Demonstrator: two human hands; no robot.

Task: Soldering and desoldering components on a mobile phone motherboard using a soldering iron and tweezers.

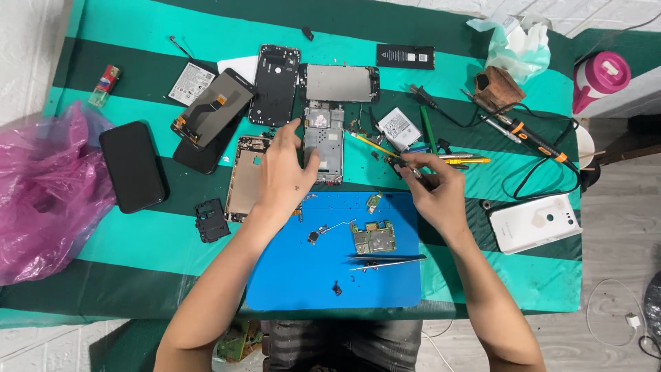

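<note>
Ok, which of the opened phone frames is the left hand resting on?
The silver metal frame at the centre, just above the blue mat; the left hand covers its lower left edge.

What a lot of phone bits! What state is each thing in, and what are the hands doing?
Left hand: resting on phone frame, stripped open.
Right hand: gripping a thin tool.
Circuit board: loose on blue mat.
Tweezers: lying unused.
Black phone: face down, intact.
</note>
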